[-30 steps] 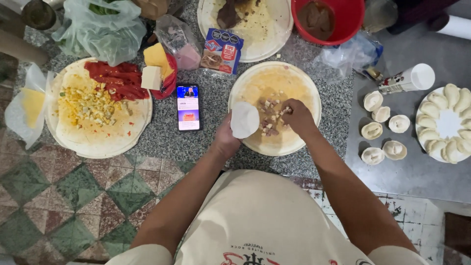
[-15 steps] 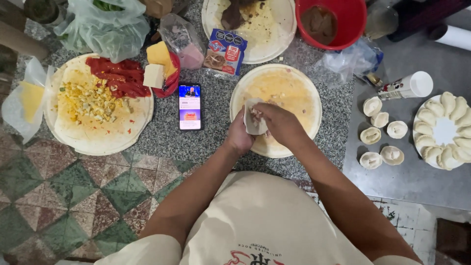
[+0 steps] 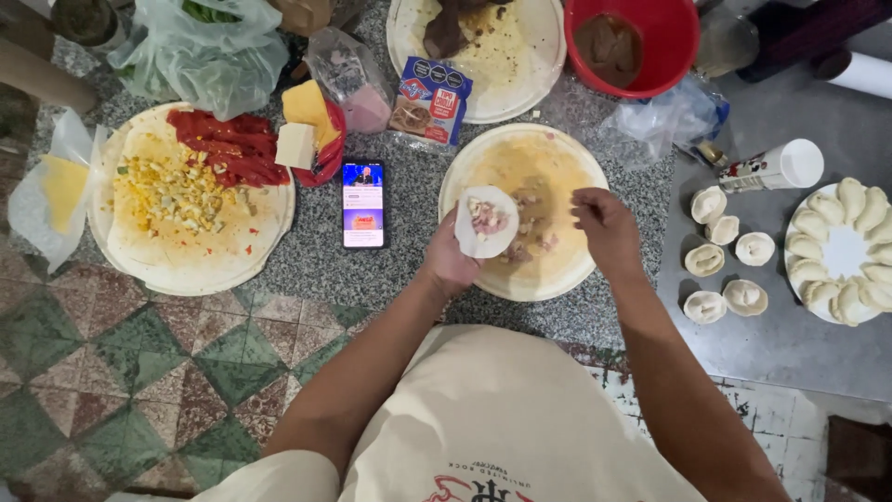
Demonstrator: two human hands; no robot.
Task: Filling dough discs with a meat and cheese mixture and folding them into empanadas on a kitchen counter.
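Observation:
My left hand (image 3: 452,261) holds a round white dough wrapper (image 3: 485,222) flat on its fingers, with a small heap of pinkish chopped filling in its middle. It hovers over the left side of a white plate (image 3: 557,271) smeared yellow and carrying a little chopped filling (image 3: 531,232). My right hand (image 3: 606,228) hangs over the right part of the same plate, fingers curled loosely, apparently holding nothing.
A phone (image 3: 362,204) with a lit screen lies left of the plate. Further left is a plate (image 3: 186,260) with corn and red strips. Folded dumplings (image 3: 725,265) sit on a grey tray, more on a round plate (image 3: 844,251). A red bowl (image 3: 683,42) stands behind.
The wrapper was empty, then both hands met over it; now it carries filling and my right hand has drawn away to the right.

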